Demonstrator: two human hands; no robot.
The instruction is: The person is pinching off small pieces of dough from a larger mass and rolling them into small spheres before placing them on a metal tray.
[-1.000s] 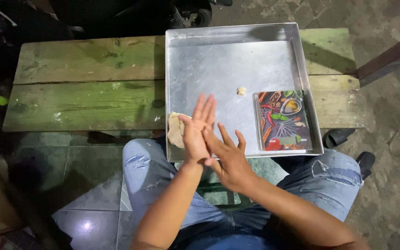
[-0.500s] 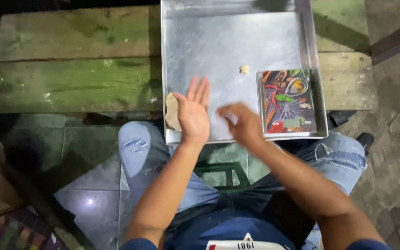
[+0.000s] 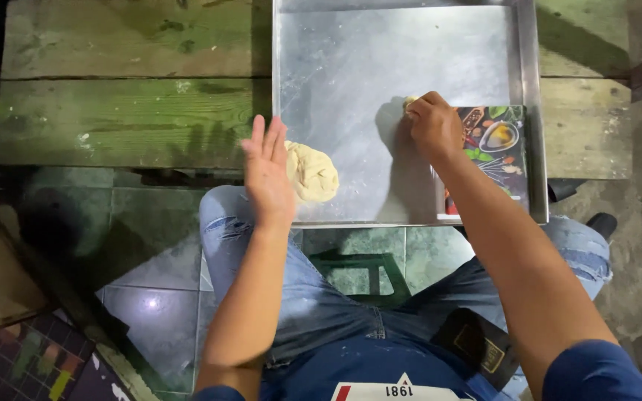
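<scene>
**Dough at your left hand, scrap under your right**

The dough (image 3: 312,172) lies in the tray (image 3: 351,67) at its near left corner, just right of your left hand (image 3: 267,172), which stands open, fingers straight, palm against it. Your right hand (image 3: 434,125) is well apart to the right, fingers closed on a small dough bit (image 3: 409,101) beside the board (image 3: 493,148). The left is nearer. The tray sits on the counter (image 3: 128,111).
</scene>
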